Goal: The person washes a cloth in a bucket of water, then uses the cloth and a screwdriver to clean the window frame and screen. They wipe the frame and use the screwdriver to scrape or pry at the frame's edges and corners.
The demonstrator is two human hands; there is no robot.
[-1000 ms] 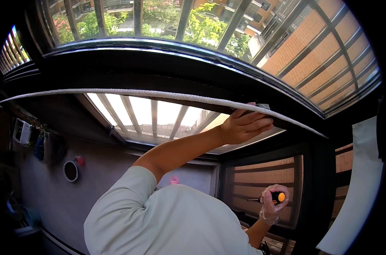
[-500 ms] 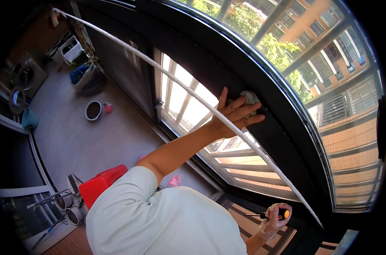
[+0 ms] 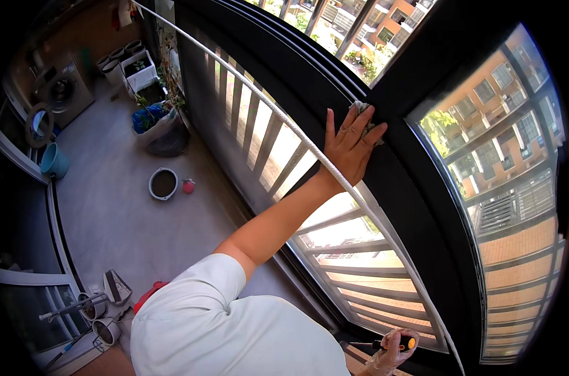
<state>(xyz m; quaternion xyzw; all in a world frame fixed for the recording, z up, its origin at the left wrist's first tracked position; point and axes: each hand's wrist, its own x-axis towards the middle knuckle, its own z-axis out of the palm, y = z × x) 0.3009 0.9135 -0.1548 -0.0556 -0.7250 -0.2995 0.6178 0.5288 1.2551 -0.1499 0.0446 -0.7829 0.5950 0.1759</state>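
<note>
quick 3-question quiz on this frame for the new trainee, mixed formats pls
1. True or false: the left hand presses a crumpled pale cloth flat against the black window frame.
2. What does the right hand hold? A) orange-and-black-handled screwdriver B) paint brush C) spray bottle
3. Fill in: a thin white ___ runs across in front of the left wrist.

Key: 1 true; 2 A; 3 rod

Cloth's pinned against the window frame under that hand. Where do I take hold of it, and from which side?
Grip the crumpled edge of the cloth that sticks out above the fingertips of the left hand, coming from above along the black frame. The rest is pressed flat under the palm, and the white rod crosses by the wrist, so an approach from below looks blocked.
</note>
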